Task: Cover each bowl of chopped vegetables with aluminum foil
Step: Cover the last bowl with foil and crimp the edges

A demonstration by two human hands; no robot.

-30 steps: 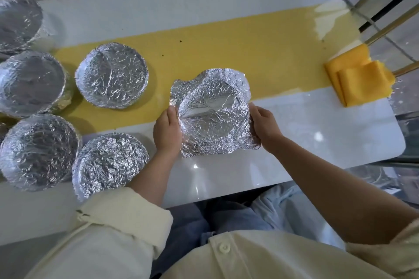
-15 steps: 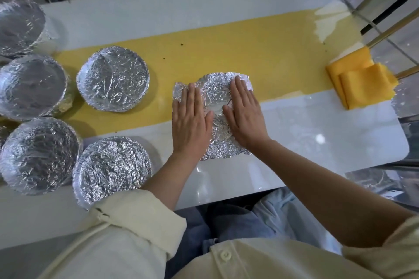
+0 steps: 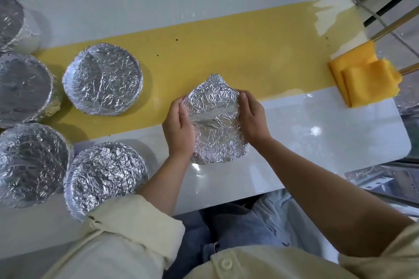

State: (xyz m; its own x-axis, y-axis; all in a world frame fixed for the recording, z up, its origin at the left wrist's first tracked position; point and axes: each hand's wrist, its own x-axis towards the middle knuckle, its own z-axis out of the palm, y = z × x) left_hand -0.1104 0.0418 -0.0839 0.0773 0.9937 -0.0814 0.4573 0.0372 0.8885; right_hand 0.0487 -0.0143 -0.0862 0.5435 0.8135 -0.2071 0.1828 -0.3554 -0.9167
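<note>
A bowl under a crinkled foil sheet (image 3: pixel 212 118) sits at the middle of the table, at the near edge of the yellow runner. My left hand (image 3: pixel 179 127) curls round its left rim and my right hand (image 3: pixel 250 118) curls round its right rim, both pressing the foil down the sides. A loose foil corner sticks up at the far side, and the near edge flares out flat. The bowl's contents are hidden. Several foil-covered bowls stand at the left, among them one on the runner (image 3: pixel 103 78) and one near the front edge (image 3: pixel 104 176).
A folded yellow cloth (image 3: pixel 362 75) lies at the right end of the white table (image 3: pixel 317 142). Metal rack bars (image 3: pixel 394 4) cross the upper right corner. A radiator runs behind the table's far edge. My lap is below the near edge.
Half a second ago both palms lay flat on top of the foil. Now they have slid out to the bowl's sides and curl round the rim, folding the foil down.
</note>
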